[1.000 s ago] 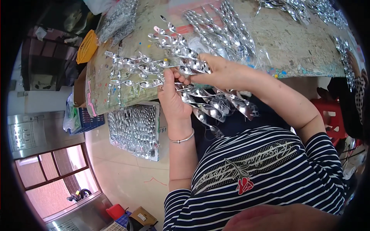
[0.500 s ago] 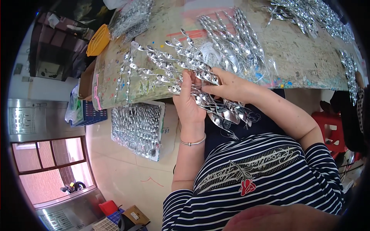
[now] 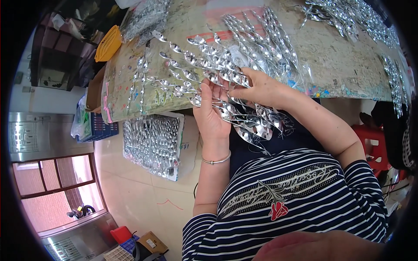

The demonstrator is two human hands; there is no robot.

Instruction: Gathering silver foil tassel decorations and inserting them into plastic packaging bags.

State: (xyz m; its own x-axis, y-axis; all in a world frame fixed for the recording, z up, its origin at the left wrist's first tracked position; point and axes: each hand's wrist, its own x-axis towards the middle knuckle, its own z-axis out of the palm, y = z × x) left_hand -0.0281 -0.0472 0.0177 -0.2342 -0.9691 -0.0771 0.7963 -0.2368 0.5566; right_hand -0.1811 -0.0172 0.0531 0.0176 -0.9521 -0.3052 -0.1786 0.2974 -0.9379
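A fanned bundle of shiny silver twisted strips (image 3: 191, 58) lies across both my hands at the table's front edge. My left hand (image 3: 212, 115) is closed round the strips from below, its thumb pointing up and a thin bangle on the wrist. From the other side my right hand (image 3: 265, 89) grips the same bundle, thumb and fingers pinching strips near the middle. The lower ends (image 3: 261, 128) of the bundle, with fine loose threads, hang over my lap. Just beyond my hands, more twisted strips (image 3: 278, 41) lie beside a coil of white thread (image 3: 237, 56).
Further twisted strips (image 3: 348, 19) cover the worn table (image 3: 339, 65) at the far right. A yellow basket (image 3: 108, 43) sits by the left edge. Below stand a tray of packed silver strips (image 3: 152, 143) and a blue crate (image 3: 100, 129). A red stool (image 3: 372, 145) is at the right.
The upper strips of the held bundle have swung up and spread further apart. My right hand has shifted slightly; both hands keep their hold.
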